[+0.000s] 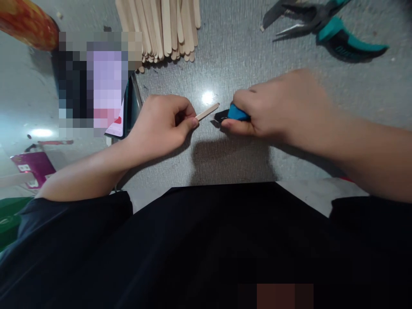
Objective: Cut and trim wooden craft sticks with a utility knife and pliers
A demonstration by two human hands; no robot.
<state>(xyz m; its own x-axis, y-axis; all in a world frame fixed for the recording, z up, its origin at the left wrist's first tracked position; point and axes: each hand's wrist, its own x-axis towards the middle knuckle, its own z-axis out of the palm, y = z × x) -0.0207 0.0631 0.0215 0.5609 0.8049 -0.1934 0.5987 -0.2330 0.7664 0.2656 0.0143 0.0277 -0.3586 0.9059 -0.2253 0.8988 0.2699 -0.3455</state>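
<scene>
Between thumb and fingers, my left hand [165, 122] pinches a thin wooden stick [208, 111], whose free end points right and slightly away from me. My right hand [280, 107] is wrapped round a blue and black utility knife [238, 113]. The knife's dark tip [220, 117] points left, just beside the stick's free end; whether the two touch I cannot tell. Both hands are low over the grey table [231, 159]. A bundle of wooden craft sticks [164, 30] lies beyond my left hand.
Teal and black pliers [337, 36] lie with jaws apart at the far right. A phone [116, 128], partly blurred out, lies left of my left hand. An orange-red rounded object [28, 23] is at the far left corner, and a magenta packet [34, 167] lies nearer on the left.
</scene>
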